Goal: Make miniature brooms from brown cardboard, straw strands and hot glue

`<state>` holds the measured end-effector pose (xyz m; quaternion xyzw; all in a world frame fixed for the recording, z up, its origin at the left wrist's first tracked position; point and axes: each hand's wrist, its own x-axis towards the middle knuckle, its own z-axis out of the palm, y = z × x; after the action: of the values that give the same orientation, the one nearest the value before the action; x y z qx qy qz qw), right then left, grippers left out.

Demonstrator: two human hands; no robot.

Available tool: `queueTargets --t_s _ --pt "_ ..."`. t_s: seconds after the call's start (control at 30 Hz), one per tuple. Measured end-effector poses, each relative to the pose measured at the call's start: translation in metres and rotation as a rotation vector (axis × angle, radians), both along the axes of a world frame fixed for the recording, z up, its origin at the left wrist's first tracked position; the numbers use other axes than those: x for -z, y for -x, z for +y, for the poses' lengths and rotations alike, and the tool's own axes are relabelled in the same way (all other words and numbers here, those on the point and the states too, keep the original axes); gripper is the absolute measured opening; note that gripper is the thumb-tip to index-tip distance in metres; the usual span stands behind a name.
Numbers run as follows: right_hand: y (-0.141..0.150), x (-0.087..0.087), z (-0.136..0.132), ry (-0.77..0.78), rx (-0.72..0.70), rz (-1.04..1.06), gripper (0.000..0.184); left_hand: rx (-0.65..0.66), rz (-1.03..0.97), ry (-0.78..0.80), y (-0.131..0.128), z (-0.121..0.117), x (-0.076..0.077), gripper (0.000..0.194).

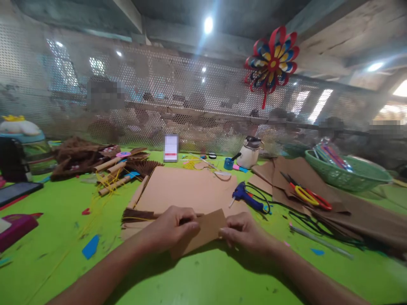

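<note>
A small piece of brown paper [206, 231] is held up slightly tilted between my two hands, over the near edge of a large tan sheet [184, 186]. My left hand [173, 228] pinches its left side, fingers curled. At its right edge, my right hand [241, 231] has thumb and fingers closed on it. Strips of dark brown folded paper [136, 215] lie on the tan sheet's left end, beside my left hand. A blue glue gun [246, 195] rests just beyond my right hand.
Scissors [308, 195] with red and yellow handles lie on brown paper sheets [273, 169] at right, by a green basket [349, 173]. Rolled paper tubes [111, 176] and yellow strings sit at left. A phone [171, 148] and a pitcher [249, 153] stand at the back.
</note>
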<state>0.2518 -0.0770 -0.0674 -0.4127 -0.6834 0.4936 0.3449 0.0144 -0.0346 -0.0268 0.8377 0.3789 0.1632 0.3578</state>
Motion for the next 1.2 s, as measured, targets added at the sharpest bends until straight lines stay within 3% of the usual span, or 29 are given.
queueTargets --t_s 0.17,0.3,0.37,0.5,0.7,0.9,0.97,1.07,1.13,1.2 --pt "0.003 -0.001 0.0 -0.005 0.088 -0.022 0.039 0.062 0.026 0.112 -0.003 -0.008 -0.009 0.03" --pt "0.006 -0.009 -0.004 -0.255 0.091 -0.148 0.036 0.137 -0.019 0.508 -0.001 -0.015 -0.005 0.043" --pt "0.008 -0.011 -0.006 -0.41 0.076 -0.228 0.032 0.154 -0.051 0.614 0.002 -0.016 -0.002 0.049" --pt "0.014 -0.009 -0.01 -0.574 0.138 -0.278 0.03 0.189 -0.06 0.656 0.004 -0.01 -0.006 0.049" --pt "0.017 -0.005 -0.013 -0.628 0.19 -0.259 0.023 0.266 -0.011 0.572 0.005 -0.012 -0.019 0.048" --pt "0.016 -0.01 -0.012 -0.627 0.206 -0.218 0.028 0.28 -0.033 0.584 0.008 -0.012 -0.015 0.046" --pt "0.005 -0.017 -0.005 -0.637 0.287 -0.145 0.03 0.275 -0.074 0.649 0.01 -0.011 -0.016 0.049" --pt "-0.041 -0.036 0.021 -0.68 0.556 -0.106 0.034 0.23 -0.081 0.651 0.012 -0.01 -0.02 0.053" --pt "-0.089 -0.052 0.042 -0.672 0.812 -0.25 0.039 0.22 -0.041 0.533 0.013 -0.008 -0.021 0.048" --pt "-0.143 -0.067 0.058 -0.535 1.059 -0.538 0.047 0.229 0.012 0.388 0.012 -0.006 -0.02 0.042"
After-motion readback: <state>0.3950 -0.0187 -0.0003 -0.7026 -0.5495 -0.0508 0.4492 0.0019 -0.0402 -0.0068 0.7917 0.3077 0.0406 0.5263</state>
